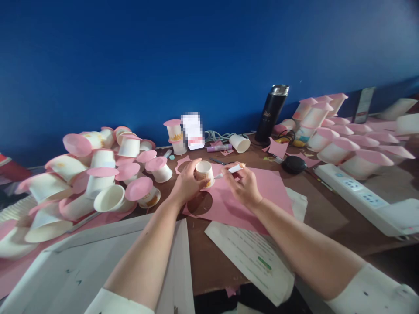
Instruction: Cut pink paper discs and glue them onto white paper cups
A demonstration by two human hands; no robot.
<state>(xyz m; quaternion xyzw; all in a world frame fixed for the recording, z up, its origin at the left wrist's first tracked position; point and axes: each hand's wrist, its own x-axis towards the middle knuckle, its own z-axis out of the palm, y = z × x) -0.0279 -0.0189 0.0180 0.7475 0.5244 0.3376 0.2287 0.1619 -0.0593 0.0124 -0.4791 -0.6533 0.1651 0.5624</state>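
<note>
White paper cup [204, 171] sits clamped in my left hand [186, 185], fingers wrapped round its side, rim tilted up & toward me, held just above the counter [330, 213]. My right hand [244, 186] is closed on a white glue stick [231, 169], tip pointing left & touching or nearly touching the cup's rim; can't tell which. Hands are close together, only the cup between them.

Under both hands lies a pink paper sheet [273, 192] w/ a round hole [200, 203] cut out of it, right below the left wrist. A printed white sheet [255, 257] lies nearer me, partly under the right forearm; another big white sheet [81, 270] lies under the left forearm.

Left side of counter: a heap of white cups w/ pink paper discs stuck on [98, 174], some upright, some tipped over. Right side: a similar pile of pink-topped cups [340, 139], mostly lying on their sides. A black flask [272, 111] stands upright at the back by the blue wall [196, 56]. One plain cup [239, 143] lies on its side near it. A black round thing [293, 164] sits just right of the pink sheet, & a white power strip [353, 192] runs along the right.
</note>
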